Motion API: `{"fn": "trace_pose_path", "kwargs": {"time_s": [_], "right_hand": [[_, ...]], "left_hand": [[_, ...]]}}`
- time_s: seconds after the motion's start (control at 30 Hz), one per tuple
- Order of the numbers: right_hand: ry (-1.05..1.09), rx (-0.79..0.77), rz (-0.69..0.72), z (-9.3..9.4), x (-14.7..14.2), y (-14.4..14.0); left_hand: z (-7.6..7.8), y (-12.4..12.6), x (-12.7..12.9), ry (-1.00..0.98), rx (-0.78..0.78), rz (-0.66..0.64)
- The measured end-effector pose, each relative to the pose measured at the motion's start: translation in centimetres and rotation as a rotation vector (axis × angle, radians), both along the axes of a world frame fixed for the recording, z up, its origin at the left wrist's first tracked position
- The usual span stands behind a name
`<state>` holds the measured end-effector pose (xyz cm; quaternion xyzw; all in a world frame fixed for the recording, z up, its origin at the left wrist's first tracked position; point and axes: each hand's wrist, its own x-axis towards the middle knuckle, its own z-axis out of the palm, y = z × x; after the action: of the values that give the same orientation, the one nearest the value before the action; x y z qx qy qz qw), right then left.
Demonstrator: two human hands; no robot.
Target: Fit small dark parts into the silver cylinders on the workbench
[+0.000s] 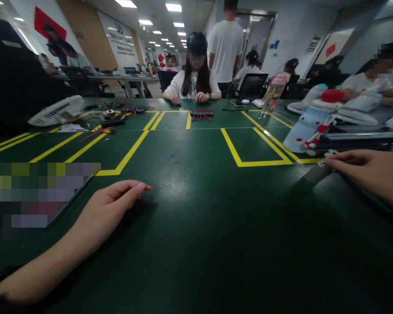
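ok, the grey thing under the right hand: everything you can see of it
The grey object is a small flat strip, pale grey with a dull sheen, possibly metal or plastic; too blurred to say. It lies flat on the green table, just below the yellow line. The right hand rests its fingertips on the strip's far end, covering it; the near end sticks out free. The left hand lies well away.

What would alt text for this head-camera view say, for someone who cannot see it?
A person's left hand lies flat and empty on a green table marked with yellow lines, while the right hand rests on a dark flat object at the table's right edge. Across the table a seated person works beside a bundle of wires, with a bottle and fans nearby.
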<state>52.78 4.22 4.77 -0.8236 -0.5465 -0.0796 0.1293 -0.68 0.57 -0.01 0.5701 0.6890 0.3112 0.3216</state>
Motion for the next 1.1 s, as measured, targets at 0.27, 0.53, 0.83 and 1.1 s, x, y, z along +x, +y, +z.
{"fn": "trace_pose_path", "kwargs": {"time_s": [0.27, 0.53, 0.83, 1.1], "right_hand": [[-0.016, 0.015, -0.031, 0.2, -0.3, -0.3], [0.033, 0.002, -0.042, 0.5, -0.9, -0.4], [0.110, -0.006, -0.048, 0.8, -1.1, -0.2], [0.147, -0.013, -0.072, 0.9, -0.5, -0.1]], "left_hand": [[0.1, -0.1, 0.0, -0.003, -0.012, 0.005], [0.0, -0.1, -0.1, 0.001, 0.000, 0.002], [-0.1, -0.2, -0.1, 0.026, -0.005, -0.009], [-0.1, -0.1, -0.2, 0.023, 0.014, -0.012]]}}
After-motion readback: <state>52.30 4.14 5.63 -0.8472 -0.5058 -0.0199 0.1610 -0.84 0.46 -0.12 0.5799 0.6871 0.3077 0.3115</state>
